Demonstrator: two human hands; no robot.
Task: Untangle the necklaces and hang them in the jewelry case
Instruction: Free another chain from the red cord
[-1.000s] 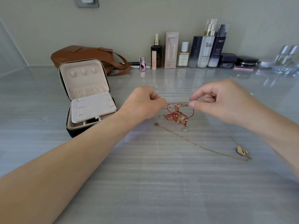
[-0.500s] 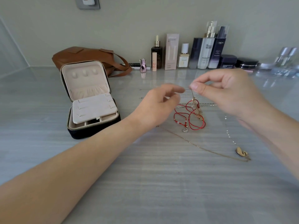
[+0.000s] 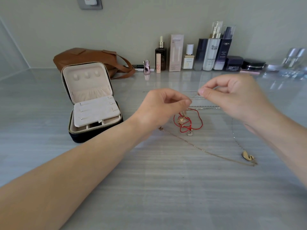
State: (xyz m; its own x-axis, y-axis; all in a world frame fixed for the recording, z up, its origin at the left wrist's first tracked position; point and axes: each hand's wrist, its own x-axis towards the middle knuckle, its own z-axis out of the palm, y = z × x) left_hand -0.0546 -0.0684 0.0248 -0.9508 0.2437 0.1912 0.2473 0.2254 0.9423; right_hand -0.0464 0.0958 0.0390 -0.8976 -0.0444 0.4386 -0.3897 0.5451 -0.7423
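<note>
Pinching a fine silver chain (image 3: pixel 196 97) with both hands: left hand (image 3: pixel 163 106) thumb-to-forefinger at one end of a short span, right hand (image 3: pixel 232 97) the same at the other end. Close together, not touching.

Span running roughly left-right, held just above the red cord necklace (image 3: pixel 188 122) knotted on the countertop (image 3: pixel 149 188), directly under the left fingertips. Left hand nearer the knot, right hand a bit higher and farther back. Probably teasing silver out of red next, so best to pull along the chain, away from the knot.

Gold chain with swan pendant (image 3: pixel 247 157) lying diagonally toward near-right, seemingly clear of the knot. Open jewelry case (image 3: pixel 93 112) well off to the left, closest to the left arm, lid hooks (image 3: pixel 86 75) bare.

Cannot tell where silver threads through the red loops: links too fine. Second silver strand (image 3: pixel 207 107) on the surface, far end hidden behind the right hand.
</note>
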